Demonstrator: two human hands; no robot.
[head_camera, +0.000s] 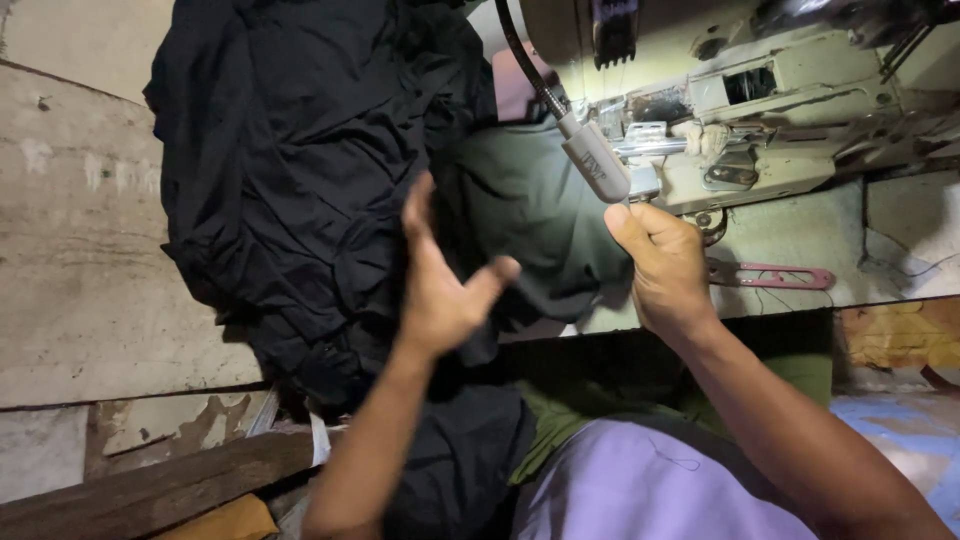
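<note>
Black cloth (290, 160) heaped on worktable's left half | left hand (440, 285) spread open above it, holding nothing | right hand (665, 265) curled by sewing machine (760, 110), contents unclear | spread fabric flat, feed green cloth (545, 215) evenly

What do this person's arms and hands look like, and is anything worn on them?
Both forearms are bare up to the frame's edge, with no sleeves showing. The left hand and the right hand wear no gloves, and no rings, watch or bracelets are visible. A lilac garment covers the lap below them.
</note>
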